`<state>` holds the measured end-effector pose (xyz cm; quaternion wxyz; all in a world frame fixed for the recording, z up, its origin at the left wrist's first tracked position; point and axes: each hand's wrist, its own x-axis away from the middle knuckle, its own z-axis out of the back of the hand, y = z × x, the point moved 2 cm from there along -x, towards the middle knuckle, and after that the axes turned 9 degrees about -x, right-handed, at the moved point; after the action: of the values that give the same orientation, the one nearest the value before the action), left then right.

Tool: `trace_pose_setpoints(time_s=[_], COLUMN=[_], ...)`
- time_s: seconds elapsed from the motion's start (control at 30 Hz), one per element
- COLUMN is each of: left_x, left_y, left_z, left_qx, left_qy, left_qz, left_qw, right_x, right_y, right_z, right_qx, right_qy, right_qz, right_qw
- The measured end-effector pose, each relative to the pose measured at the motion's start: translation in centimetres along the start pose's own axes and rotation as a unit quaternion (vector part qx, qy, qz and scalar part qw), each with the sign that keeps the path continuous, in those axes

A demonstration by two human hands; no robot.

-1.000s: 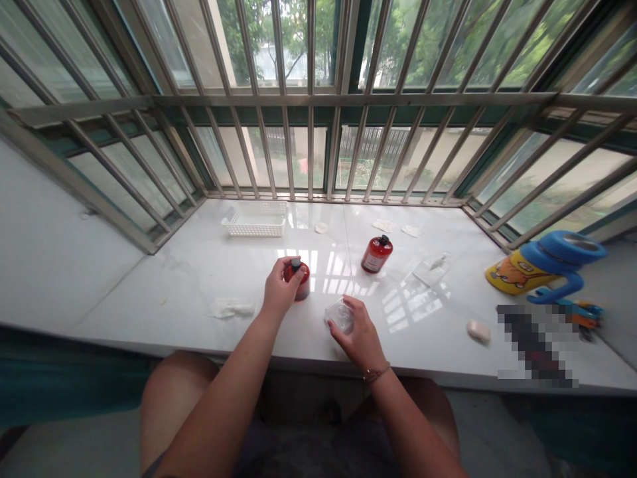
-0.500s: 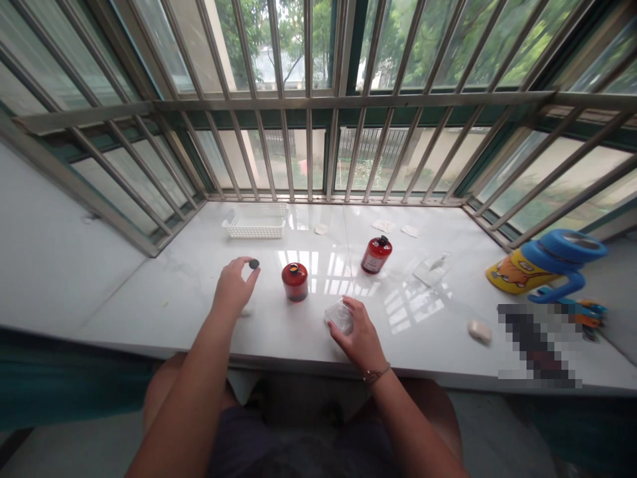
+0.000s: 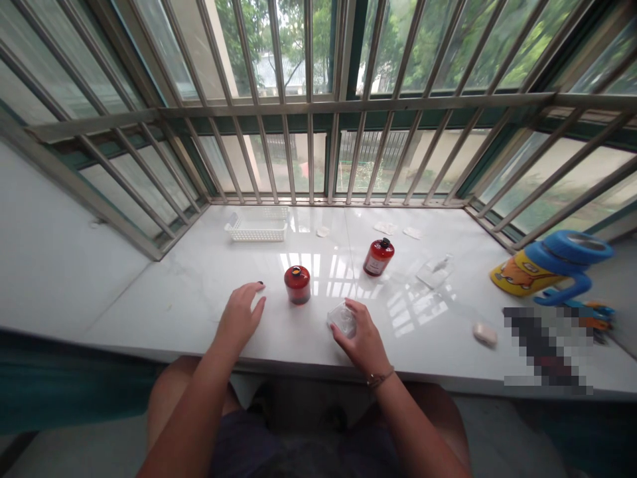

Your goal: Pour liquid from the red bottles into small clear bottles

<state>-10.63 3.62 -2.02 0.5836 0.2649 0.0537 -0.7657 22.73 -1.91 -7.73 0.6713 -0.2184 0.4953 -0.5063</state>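
Near the counter's front left, my left hand [image 3: 242, 315] is open, thumb and forefinger apart. A small black cap [image 3: 260, 283] shows at its fingertips, partly hidden by them. Just right of that hand stands a red bottle [image 3: 297, 287], upright and uncapped, its top opening showing. My right hand [image 3: 361, 333] grips a small clear container [image 3: 341, 321] between thumb and fingers, low at the counter. Farther back, a second red bottle [image 3: 379, 258] with a black cap and a pale label stands upright.
A white perforated basket [image 3: 257, 235] is at the back left of the white counter. On the right are a clear flat item [image 3: 434, 272], a pale lump [image 3: 484, 334] and a yellow-and-blue flask [image 3: 522, 269] on its side. A metal-barred window [image 3: 348, 104] encloses the back.
My left hand has lowered from the raised pinch on the black cap, and its thumb has parted from the forefinger. My right hand stays on the clear container.
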Motion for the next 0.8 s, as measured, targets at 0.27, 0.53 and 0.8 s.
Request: trace_pose_setpoints(time_s=[0.27,0.53,0.8], left_x=[6.7,5.1,5.8], left_y=[11.0,9.5,9.9], left_z=[-1.8,-4.9,-5.7], left_qx=[0.073,0.061,-0.003], left_qy=[-0.054,-0.023,-0.069], left_qz=[-0.164,-0.091,-0.1], left_qw=[0.982,0.994,0.993], right_x=[0.0,0.1,0.1], right_y=[-0.3,0.0,-0.2], right_z=[0.0,-0.1,0.0], right_qx=[0.013,-0.002,0.002], right_qy=[0.004,-0.006,0.005], right_qz=[0.01,-0.001,0.015], right_qw=[1.0,1.0,1.0])
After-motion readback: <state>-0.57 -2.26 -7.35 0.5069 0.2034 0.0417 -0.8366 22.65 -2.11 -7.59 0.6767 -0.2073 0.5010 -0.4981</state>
